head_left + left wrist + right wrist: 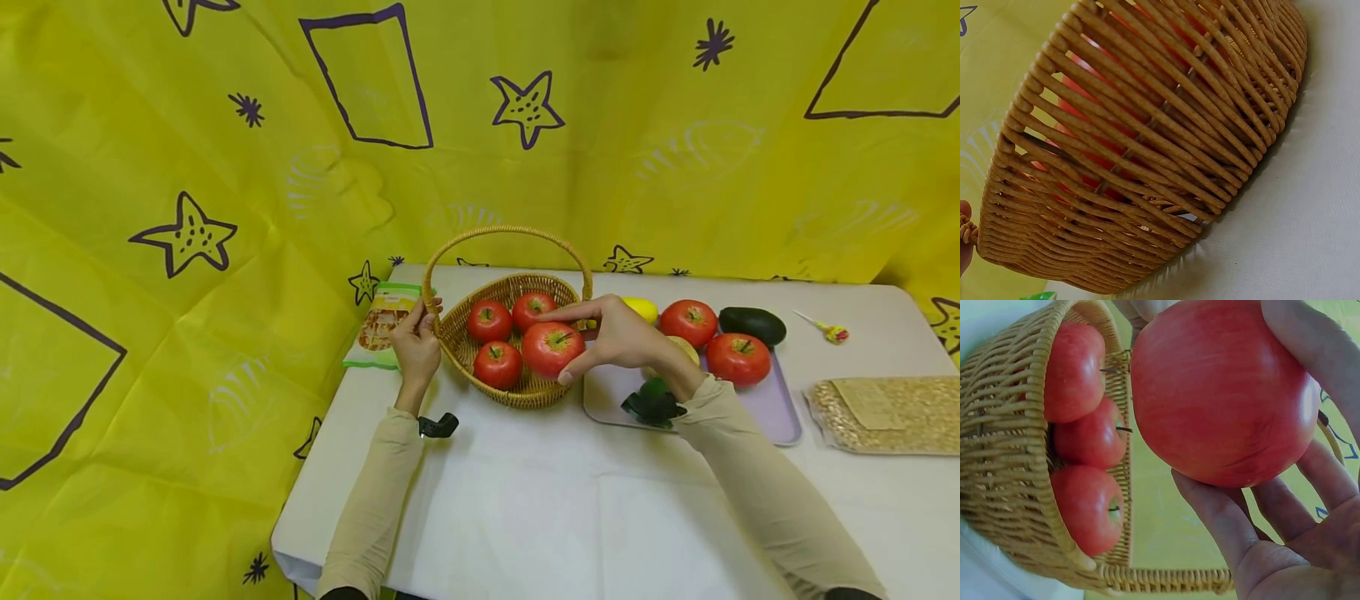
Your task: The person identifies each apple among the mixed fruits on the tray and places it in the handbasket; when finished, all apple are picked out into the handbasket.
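Note:
A wicker basket (517, 398) with a tall arched handle stands on the table with three red apples in it, one of them an apple (497, 365) at the front. My left hand (417, 350) grips the base of the handle on the basket's left side. Over the basket's right part, my right hand (618, 333) holds another red apple (553, 350) between thumb and fingers. In the right wrist view that held apple (1222, 394) is beside the basket's open mouth. The left wrist view shows the woven basket wall (1147, 137) close up, red showing through the gaps.
Right of the basket, a lilac tray (783, 408) bears two red apples, an avocado (752, 323), a yellow item (640, 310) and a dark green item (652, 404). Farther right are a lollipop (834, 333) and a bag of grains (892, 415). A snack packet (382, 333) lies left.

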`<act>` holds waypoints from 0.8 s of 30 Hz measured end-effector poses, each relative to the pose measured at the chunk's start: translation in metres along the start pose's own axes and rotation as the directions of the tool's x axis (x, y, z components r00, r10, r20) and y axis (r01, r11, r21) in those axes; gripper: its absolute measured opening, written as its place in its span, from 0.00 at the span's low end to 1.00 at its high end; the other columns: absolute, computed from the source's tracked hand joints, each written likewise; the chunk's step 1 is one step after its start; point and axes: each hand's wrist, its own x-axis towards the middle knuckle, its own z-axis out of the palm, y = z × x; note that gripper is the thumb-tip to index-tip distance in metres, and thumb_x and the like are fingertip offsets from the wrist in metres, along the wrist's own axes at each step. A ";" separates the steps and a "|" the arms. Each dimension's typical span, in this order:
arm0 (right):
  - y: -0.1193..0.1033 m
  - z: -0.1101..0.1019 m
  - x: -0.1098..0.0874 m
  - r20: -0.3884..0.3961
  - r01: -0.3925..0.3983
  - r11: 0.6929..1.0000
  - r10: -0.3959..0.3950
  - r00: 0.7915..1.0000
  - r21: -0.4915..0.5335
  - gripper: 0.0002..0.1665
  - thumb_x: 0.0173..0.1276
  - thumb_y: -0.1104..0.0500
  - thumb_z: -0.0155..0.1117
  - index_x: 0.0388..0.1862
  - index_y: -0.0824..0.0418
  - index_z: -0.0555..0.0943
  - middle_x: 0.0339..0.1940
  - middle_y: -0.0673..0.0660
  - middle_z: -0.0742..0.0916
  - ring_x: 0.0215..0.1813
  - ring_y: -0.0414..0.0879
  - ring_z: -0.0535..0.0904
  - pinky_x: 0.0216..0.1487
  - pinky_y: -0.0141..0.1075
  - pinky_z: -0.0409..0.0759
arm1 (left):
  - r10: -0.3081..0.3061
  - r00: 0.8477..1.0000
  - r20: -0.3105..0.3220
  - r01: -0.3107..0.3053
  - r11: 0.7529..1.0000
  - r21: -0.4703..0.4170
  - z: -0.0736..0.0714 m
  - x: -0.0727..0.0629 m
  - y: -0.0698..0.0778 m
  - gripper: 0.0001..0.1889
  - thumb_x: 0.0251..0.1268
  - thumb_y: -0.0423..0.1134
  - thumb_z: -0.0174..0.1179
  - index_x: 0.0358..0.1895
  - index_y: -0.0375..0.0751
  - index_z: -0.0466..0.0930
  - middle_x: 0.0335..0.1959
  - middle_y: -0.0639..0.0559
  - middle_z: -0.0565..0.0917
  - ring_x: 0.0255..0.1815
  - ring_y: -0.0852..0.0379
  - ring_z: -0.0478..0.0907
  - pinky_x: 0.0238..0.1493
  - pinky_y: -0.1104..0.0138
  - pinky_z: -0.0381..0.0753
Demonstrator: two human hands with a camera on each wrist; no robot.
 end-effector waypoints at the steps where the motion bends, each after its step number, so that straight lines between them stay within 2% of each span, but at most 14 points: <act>1: 0.000 0.001 0.002 0.000 0.010 1.000 -0.010 1.000 -0.011 0.47 0.44 0.54 0.94 0.67 0.49 0.87 0.68 0.54 0.86 0.61 0.55 0.83 0.57 0.39 0.88 | -0.002 1.000 0.003 0.002 1.000 0.000 0.000 0.000 -0.003 0.19 0.71 0.13 0.51 0.62 0.15 0.79 0.46 0.21 0.87 0.52 0.25 0.86 0.56 0.75 0.85; 5: 0.002 0.005 0.009 0.008 0.047 0.998 -0.047 0.999 -0.050 0.47 0.45 0.55 0.93 0.68 0.51 0.86 0.69 0.55 0.86 0.64 0.54 0.82 0.59 0.38 0.87 | -0.023 1.000 0.009 0.023 1.000 -0.010 0.000 -0.001 -0.022 0.19 0.73 0.14 0.50 0.64 0.16 0.78 0.49 0.22 0.87 0.53 0.25 0.86 0.56 0.80 0.81; 9: 0.003 0.008 0.014 0.025 0.047 0.998 -0.046 0.999 -0.038 0.47 0.45 0.56 0.93 0.69 0.51 0.86 0.71 0.56 0.84 0.66 0.55 0.81 0.61 0.41 0.86 | -0.022 1.000 0.016 0.022 1.000 -0.022 -0.001 -0.001 -0.036 0.20 0.74 0.16 0.51 0.65 0.19 0.79 0.50 0.24 0.88 0.52 0.27 0.87 0.57 0.80 0.82; 12: 0.005 0.011 0.017 0.035 0.052 0.998 -0.051 0.998 -0.042 0.47 0.46 0.56 0.92 0.69 0.53 0.85 0.72 0.59 0.84 0.67 0.57 0.81 0.62 0.45 0.85 | -0.017 1.000 0.024 0.018 0.999 -0.030 -0.002 -0.001 -0.036 0.20 0.74 0.17 0.52 0.65 0.21 0.80 0.50 0.26 0.89 0.52 0.28 0.88 0.58 0.77 0.83; 19: 0.015 0.016 0.024 0.057 0.055 0.996 -0.051 0.997 -0.075 0.46 0.44 0.57 0.93 0.66 0.52 0.87 0.67 0.59 0.86 0.64 0.55 0.81 0.64 0.48 0.83 | -0.037 0.999 0.019 0.037 0.999 -0.021 -0.001 0.000 -0.035 0.20 0.74 0.15 0.51 0.64 0.19 0.79 0.50 0.24 0.88 0.52 0.27 0.87 0.57 0.80 0.81; 24: 0.023 0.019 0.026 0.052 0.046 0.993 -0.041 0.998 -0.110 0.46 0.43 0.56 0.94 0.65 0.53 0.87 0.67 0.59 0.87 0.63 0.55 0.81 0.64 0.49 0.82 | -0.034 0.999 0.008 0.034 0.999 0.007 0.000 0.000 -0.034 0.20 0.72 0.13 0.49 0.64 0.15 0.77 0.49 0.20 0.86 0.52 0.23 0.86 0.58 0.74 0.85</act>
